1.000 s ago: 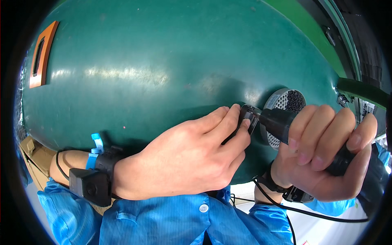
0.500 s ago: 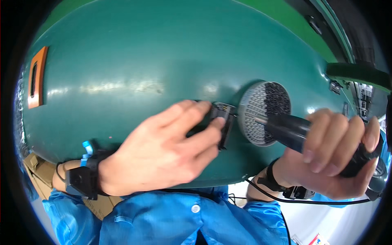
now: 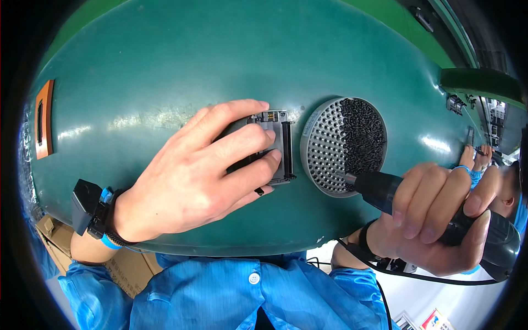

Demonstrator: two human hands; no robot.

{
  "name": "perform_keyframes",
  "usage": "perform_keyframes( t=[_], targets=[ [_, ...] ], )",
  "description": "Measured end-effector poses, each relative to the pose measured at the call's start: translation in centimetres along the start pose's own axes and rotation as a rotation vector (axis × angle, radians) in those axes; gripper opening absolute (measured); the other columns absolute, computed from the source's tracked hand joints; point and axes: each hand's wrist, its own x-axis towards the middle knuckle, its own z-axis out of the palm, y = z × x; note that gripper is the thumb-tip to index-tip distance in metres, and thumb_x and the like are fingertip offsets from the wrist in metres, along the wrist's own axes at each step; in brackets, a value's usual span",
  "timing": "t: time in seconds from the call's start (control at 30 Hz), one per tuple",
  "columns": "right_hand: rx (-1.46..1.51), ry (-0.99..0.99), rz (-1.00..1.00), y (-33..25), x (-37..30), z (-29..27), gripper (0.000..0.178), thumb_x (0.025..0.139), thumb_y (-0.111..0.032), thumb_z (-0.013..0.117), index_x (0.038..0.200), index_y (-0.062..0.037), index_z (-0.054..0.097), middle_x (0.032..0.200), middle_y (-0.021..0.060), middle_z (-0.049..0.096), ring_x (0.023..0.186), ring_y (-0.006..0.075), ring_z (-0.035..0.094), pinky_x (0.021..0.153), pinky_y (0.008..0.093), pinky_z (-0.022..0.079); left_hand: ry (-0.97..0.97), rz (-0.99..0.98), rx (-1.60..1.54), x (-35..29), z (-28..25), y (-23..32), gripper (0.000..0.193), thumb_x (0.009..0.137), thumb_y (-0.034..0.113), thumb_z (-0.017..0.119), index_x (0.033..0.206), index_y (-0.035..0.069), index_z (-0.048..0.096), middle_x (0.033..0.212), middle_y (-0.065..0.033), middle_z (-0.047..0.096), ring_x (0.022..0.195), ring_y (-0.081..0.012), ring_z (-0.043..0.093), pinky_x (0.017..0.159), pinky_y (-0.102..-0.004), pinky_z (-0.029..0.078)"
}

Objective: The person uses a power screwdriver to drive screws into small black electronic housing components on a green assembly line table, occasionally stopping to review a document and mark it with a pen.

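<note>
My left hand [image 3: 187,176] has its fingers curled over a flat black plastic housing [image 3: 279,132] on the bench, gripping it from the left. Small gold contacts show at the housing's far end, and a dark bar runs down its right side; the palm and fingers hide the rest. A black electric screwdriver [image 3: 379,191] is wrapped in my right hand [image 3: 440,220]. Its metal tip points left, at the lower part of a round grey perforated tray [image 3: 323,148]. Small black screws [image 3: 366,135] fill the tray's right half; whether the tip carries a screw, I cannot tell.
An orange block with a dark slot [image 3: 44,118] lies at the bench's far left. Small black parts [image 3: 455,103] sit at the right edge, near another person's hands [image 3: 476,157]. The screwdriver's cable [image 3: 434,279] hangs below; a cardboard box [image 3: 55,228] stands lower left.
The black housing has shifted left with my left hand and now shows more of its top face. The screwdriver tip has moved toward the tray's near edge. The whole view has shifted slightly.
</note>
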Motion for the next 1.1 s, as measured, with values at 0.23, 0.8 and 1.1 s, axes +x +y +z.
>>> perform_keyframes(
  t=[0.23,0.8,1.1],
  targets=[
    [0.009,-0.005,0.004,0.3,-0.2,0.1,0.013,0.098,-0.022,0.043,0.097,-0.0103,0.04,0.059,0.004,0.049,0.045,0.0127,0.046,0.048,0.0282,0.047,0.006,0.003,-0.012,0.0,0.1,-0.1,0.04,0.062,0.016,0.083,0.096,-0.001,0.071,0.107,-0.0115,0.062,0.118,-0.0395,0.059,0.09,-0.0464,0.055],
    [-0.005,0.009,-0.017,0.2,-0.1,0.7,0.014,0.094,-0.021,0.047,0.091,-0.0086,0.04,0.057,0.0034,0.048,0.044,0.0113,0.044,0.044,0.0261,0.041,0.073,0.022,-0.035,-0.5,0.7,-0.3,0.038,0.062,0.018,0.082,0.093,-0.001,0.07,0.105,-0.0126,0.061,0.116,-0.0396,0.06,0.086,-0.0461,0.055],
    [-0.007,0.003,-0.022,0.1,-0.1,0.4,0.015,0.092,-0.022,0.049,0.092,-0.0078,0.043,0.057,0.0033,0.047,0.044,0.0124,0.045,0.045,0.0257,0.042,0.119,0.048,-0.038,-0.3,1.1,-0.5,0.038,0.062,0.02,0.08,0.092,-0.001,0.07,0.104,-0.0131,0.061,0.113,-0.0404,0.061,0.084,-0.0457,0.055]
  ],
)
